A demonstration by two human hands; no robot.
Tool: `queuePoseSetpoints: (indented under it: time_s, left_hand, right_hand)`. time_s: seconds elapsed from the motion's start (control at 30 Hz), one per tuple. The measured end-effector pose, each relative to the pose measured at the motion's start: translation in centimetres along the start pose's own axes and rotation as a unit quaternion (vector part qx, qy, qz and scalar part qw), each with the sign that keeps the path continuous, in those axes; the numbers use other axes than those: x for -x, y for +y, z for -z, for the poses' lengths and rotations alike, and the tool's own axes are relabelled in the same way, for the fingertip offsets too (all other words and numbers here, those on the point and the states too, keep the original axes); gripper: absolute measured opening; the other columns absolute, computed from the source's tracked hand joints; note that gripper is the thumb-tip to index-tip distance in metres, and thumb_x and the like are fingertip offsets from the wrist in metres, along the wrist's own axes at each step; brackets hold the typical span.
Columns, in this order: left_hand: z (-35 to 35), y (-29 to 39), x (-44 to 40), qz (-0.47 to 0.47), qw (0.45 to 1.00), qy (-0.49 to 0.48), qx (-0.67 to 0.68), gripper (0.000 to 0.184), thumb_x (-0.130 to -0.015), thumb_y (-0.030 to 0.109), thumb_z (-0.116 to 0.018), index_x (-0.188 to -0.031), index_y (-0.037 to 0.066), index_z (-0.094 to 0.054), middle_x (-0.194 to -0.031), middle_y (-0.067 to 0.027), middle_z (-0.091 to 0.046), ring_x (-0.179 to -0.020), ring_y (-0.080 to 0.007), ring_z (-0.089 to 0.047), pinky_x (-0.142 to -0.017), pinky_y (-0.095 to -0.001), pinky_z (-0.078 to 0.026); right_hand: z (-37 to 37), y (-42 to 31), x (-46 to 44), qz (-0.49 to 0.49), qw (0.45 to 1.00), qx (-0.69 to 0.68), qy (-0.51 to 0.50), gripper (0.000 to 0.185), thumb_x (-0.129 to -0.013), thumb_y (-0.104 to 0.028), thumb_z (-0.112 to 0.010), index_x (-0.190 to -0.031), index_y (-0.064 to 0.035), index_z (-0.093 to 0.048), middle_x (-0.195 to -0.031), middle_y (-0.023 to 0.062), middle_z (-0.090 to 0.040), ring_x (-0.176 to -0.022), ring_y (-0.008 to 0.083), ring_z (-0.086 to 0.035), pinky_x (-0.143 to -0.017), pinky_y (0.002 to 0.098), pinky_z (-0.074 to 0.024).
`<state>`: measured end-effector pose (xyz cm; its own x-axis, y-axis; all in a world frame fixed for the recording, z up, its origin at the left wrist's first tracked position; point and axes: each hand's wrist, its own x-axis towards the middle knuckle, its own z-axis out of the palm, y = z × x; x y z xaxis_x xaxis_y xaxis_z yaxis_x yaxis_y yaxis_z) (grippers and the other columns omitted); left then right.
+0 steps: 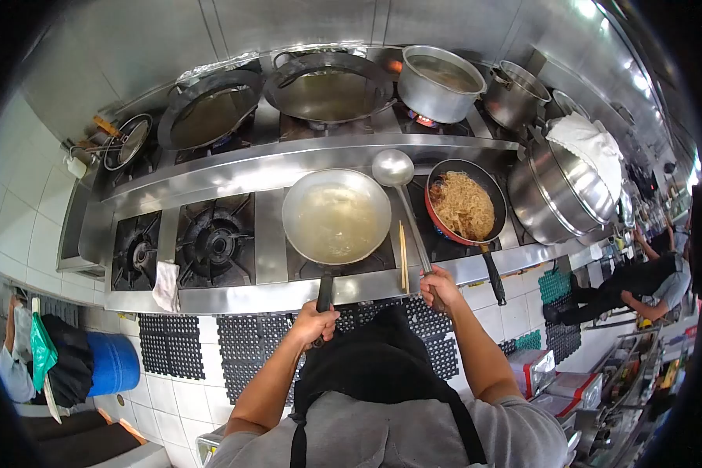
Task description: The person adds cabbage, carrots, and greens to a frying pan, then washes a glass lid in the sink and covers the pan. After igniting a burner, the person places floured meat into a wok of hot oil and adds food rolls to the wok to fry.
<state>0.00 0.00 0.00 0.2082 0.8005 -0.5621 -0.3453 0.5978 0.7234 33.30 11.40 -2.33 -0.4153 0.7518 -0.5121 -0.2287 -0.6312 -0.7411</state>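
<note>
My left hand is wrapped round the black handle of a silver frying pan, which holds a pale, cloudy liquid and sits over a front burner. In my right hand is the long handle of a steel ladle; its bowl lies at the far side of the stove front, right of the pan. A pair of wooden chopsticks rests between pan and ladle. Just right of the ladle, a red and black frying pan contains a heap of brown noodles.
Two wide dark woks with liquid and a big aluminium pot over a flame stand behind. A steel steamer pot with a white cloth is at right. A folded cloth hangs on the front edge. Other people are at both sides.
</note>
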Motion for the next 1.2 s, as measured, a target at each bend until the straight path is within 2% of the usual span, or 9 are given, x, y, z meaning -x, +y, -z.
queuePoseSetpoints:
  time_s: [0.3, 0.4, 0.5, 0.57, 0.63, 0.73, 0.77, 0.93, 1.2]
  left_hand:
    - [-1.1, -1.2, -1.9, 0.01, 0.998, 0.03, 0.059, 0.018, -0.086, 0.003, -0.06, -0.088, 0.005, -0.042, -0.054, -0.0025, -0.043, -0.041, -0.0143, -0.042, -0.039, -0.0299, -0.036]
    - [-1.2, -1.3, -2.0, 0.004, 0.998, 0.04, 0.045, 0.016, -0.087, 0.005, -0.06, -0.085, 0.005, -0.044, -0.056, -0.0028, -0.044, -0.042, -0.0149, -0.043, -0.039, -0.0301, -0.037]
    - [-1.3, -1.2, -1.9, 0.003, 0.999, 0.036, 0.037, 0.014, -0.088, 0.008, -0.06, -0.084, 0.004, -0.046, -0.057, -0.0029, -0.045, -0.044, -0.015, -0.045, -0.041, -0.0297, -0.038]
    - [-1.6, -1.0, -1.7, 0.008, 0.996, 0.052, 0.071, 0.013, -0.088, 0.011, -0.059, -0.085, 0.004, -0.049, -0.058, -0.0035, -0.047, -0.046, -0.0159, -0.047, -0.042, -0.0305, -0.039]
    - [-0.4, -2.2, -2.1, -0.002, 0.999, 0.007, 0.043, 0.026, -0.094, 0.029, -0.055, -0.098, 0.004, -0.051, -0.072, -0.0099, -0.059, -0.052, -0.0205, -0.056, -0.048, -0.0308, -0.045]
    - [-0.2, -2.3, -0.9, 0.046, 0.979, -0.036, 0.196, 0.063, -0.096, 0.061, -0.029, -0.128, 0.01, -0.045, -0.113, -0.0219, -0.061, -0.079, -0.0309, -0.067, -0.066, -0.0401, -0.055]
    - [0.3, -3.1, -0.7, 0.048, 0.979, -0.033, 0.195, 0.063, -0.096, 0.061, -0.029, -0.128, 0.01, -0.045, -0.113, -0.0219, -0.061, -0.079, -0.0309, -0.067, -0.066, -0.0401, -0.055]
    - [4.5, -10.4, 1.8, 0.085, 0.98, 0.096, 0.152, 0.061, -0.096, 0.058, -0.034, -0.125, 0.006, -0.044, -0.115, -0.0178, -0.06, -0.092, -0.0296, -0.063, -0.078, -0.0441, -0.052]
    - [0.5, -19.3, 9.2, 0.087, 0.916, 0.31, 0.239, 0.039, -0.097, 0.042, -0.046, -0.111, 0.006, -0.051, -0.101, -0.0134, -0.064, -0.083, -0.026, -0.064, -0.07, -0.0392, -0.054]
  right_hand:
    - [1.0, 1.4, -2.4, -0.008, 0.974, 0.198, 0.114, 0.013, -0.087, -0.014, -0.06, -0.091, -0.0042, -0.052, -0.063, 0.0077, -0.057, -0.043, 0.0178, -0.055, -0.037, 0.0325, -0.0431]
    - [1.8, 1.9, -3.1, 0.135, 0.82, 0.517, 0.204, 0.028, -0.084, -0.019, -0.065, -0.1, 0.0018, -0.056, -0.072, 0.0151, -0.064, -0.055, 0.0231, -0.065, -0.049, 0.0377, -0.0515]
    - [1.5, 2.2, -2.1, 0.163, 0.767, 0.568, 0.25, 0.034, -0.077, -0.017, -0.066, -0.106, 0.0012, -0.059, -0.092, 0.0234, -0.066, -0.084, 0.0402, -0.065, -0.077, 0.0455, -0.0509]
    - [1.7, 3.1, -2.0, 0.171, 0.768, 0.566, 0.246, 0.032, -0.077, -0.016, -0.066, -0.103, 0.0011, -0.059, -0.09, 0.0238, -0.065, -0.088, 0.0403, -0.064, -0.077, 0.0478, -0.05]
    - [-0.3, 3.2, -1.2, 0.355, 0.584, 0.662, 0.31, 0.029, -0.078, -0.017, -0.067, -0.099, -0.0002, -0.058, -0.084, 0.0233, -0.064, -0.084, 0.0419, -0.063, -0.076, 0.0496, -0.0496]
    - [-1.8, 4.3, -1.3, 0.291, 0.631, 0.666, 0.273, 0.027, -0.083, -0.024, -0.066, -0.093, -0.0013, -0.056, -0.082, 0.0205, -0.062, -0.078, 0.043, -0.063, -0.07, 0.0489, -0.0516]
    - [-2.0, 4.9, -1.7, 0.219, 0.676, 0.664, 0.231, 0.028, -0.084, -0.027, -0.065, -0.092, -0.0014, -0.055, -0.082, 0.0194, -0.063, -0.076, 0.0423, -0.063, -0.068, 0.0478, -0.0527]
    - [-3.0, 5.6, -4.0, 0.186, 0.627, 0.724, 0.22, 0.036, -0.086, -0.035, -0.063, -0.093, -0.0003, -0.056, -0.08, 0.0202, -0.065, -0.076, 0.0386, -0.066, -0.065, 0.0464, -0.0548]
    - [-1.8, 6.0, -6.8, 0.116, 0.751, 0.635, 0.137, 0.029, -0.084, -0.026, -0.06, -0.08, 0.0021, -0.064, -0.078, 0.026, -0.066, -0.076, 0.0414, -0.066, -0.072, 0.0497, -0.053]
